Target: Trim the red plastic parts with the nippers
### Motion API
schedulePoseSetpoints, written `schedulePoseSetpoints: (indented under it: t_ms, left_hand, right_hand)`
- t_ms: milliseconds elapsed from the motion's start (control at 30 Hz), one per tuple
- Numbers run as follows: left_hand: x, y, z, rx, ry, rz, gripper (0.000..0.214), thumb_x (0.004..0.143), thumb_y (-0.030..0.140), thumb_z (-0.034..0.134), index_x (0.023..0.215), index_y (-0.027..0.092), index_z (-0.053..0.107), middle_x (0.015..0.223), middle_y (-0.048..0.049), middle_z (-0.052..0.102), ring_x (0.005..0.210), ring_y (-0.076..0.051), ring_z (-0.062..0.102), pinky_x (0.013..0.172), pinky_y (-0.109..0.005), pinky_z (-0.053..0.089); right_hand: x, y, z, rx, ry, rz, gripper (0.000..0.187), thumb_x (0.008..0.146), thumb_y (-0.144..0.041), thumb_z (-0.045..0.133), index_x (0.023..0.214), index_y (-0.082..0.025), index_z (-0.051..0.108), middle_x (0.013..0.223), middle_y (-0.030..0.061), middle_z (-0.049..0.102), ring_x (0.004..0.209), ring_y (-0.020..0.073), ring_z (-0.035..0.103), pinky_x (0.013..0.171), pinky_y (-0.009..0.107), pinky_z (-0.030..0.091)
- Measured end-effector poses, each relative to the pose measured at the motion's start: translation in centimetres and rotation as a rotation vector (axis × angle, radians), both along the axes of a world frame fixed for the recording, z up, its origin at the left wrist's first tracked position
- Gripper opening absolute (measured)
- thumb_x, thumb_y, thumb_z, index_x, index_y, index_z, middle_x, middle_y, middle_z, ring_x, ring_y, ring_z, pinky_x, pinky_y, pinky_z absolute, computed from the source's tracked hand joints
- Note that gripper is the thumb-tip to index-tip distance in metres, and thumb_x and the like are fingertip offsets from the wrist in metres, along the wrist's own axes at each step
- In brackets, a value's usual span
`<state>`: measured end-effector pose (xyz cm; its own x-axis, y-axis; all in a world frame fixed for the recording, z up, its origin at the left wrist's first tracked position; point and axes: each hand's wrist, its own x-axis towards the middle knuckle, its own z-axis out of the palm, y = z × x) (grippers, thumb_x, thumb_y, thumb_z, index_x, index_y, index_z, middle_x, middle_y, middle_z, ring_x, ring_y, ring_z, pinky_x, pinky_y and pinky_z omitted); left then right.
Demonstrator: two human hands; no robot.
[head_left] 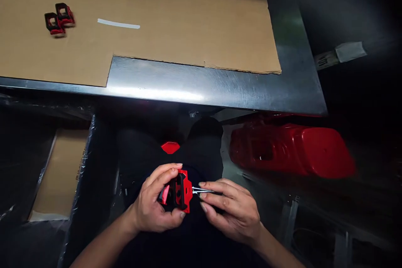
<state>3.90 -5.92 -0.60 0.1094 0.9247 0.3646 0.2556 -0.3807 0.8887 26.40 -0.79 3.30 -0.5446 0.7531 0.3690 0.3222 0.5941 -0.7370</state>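
Left hand [156,201] clamped on a red-and-black moulded plastic part [182,190], held below the near edge of the stainless steel table [216,88]. Right hand [230,211] pinches a thin twin-prong wire pin [201,190], prongs at the part's red side. Hands close together, both at the part; no hand-to-hand contact visible.

Risks: pin is thin and smooth, so a loose pinch could drop it into the dark clothing, where it'd be hard to spot. Off-axis force could bend the prongs. Glossy plastic could slip in the left hand. Low light below the table hurts visibility. A small red hexagonal piece [170,147] sits loose on dark clothing, so it could slide off.

On the table: corrugated cardboard sheet [157,29], two white tape strips [119,23], two similar red-black parts [59,17], touching. Below it: blurred glossy red moulded shell [292,150] to the right, film-wrapped cardboard panel [59,171] to the left.
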Motion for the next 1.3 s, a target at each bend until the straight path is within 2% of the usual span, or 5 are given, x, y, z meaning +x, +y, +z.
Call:
schedulePoseSetpoints:
  t_ms: [367,633,833,1100,1300]
  left_hand:
    - [-0.2,-0.9,-0.6,-0.028,0.023,0.048,0.079,0.078,0.025,0.073,0.149,0.018,0.039,0.134,-0.0203,0.061,0.119,-0.032,0.065,0.092,-0.048,0.061]
    - [-0.3,-0.6,-0.8,-0.014,0.007,0.041,0.078,0.078,0.025,0.071,0.149,0.016,0.040,0.134,-0.0208,0.061,0.120,-0.032,0.065,0.093,-0.048,0.061]
    - [-0.4,-0.3,-0.9,-0.045,0.012,-0.007,0.079,0.080,0.025,0.070,0.151,0.021,0.037,0.133,-0.0191,0.060,0.118,-0.032,0.065,0.090,-0.049,0.061]
    - [-1.0,-0.3,-0.6,-0.100,0.038,-0.040,0.079,0.081,0.022,0.073,0.152,0.021,0.038,0.129,-0.0184,0.058,0.117,-0.031,0.063,0.091,-0.047,0.060]
    - [-1.1,-0.7,-0.6,-0.136,0.060,-0.050,0.082,0.080,0.020,0.073,0.153,0.021,0.036,0.129,-0.0175,0.056,0.118,-0.030,0.061,0.093,-0.046,0.059]
  right_hand:
    - [-1.7,1.1,0.3,0.003,0.042,0.205,0.010,0.083,-0.019,0.073,0.093,-0.020,0.075,0.090,0.0086,0.079,0.070,0.0163,0.071,0.061,0.027,0.058]
    - [-1.9,1.4,0.3,0.008,0.038,0.210,0.008,0.084,-0.019,0.072,0.092,-0.019,0.075,0.089,0.0080,0.079,0.069,0.0157,0.070,0.061,0.027,0.058]
    - [-1.6,1.3,0.4,0.009,0.008,0.198,0.010,0.085,-0.020,0.073,0.094,-0.020,0.075,0.090,0.0070,0.079,0.069,0.0152,0.069,0.061,0.027,0.057]
    - [-1.0,1.4,0.3,-0.105,-0.011,0.252,0.015,0.092,-0.026,0.070,0.106,-0.019,0.074,0.099,0.0076,0.077,0.080,0.0161,0.070,0.069,0.027,0.061]
    - [-1.1,1.2,0.1,-0.111,-0.038,0.269,0.016,0.093,-0.025,0.069,0.108,-0.019,0.073,0.100,0.0075,0.077,0.082,0.0160,0.068,0.069,0.026,0.060]
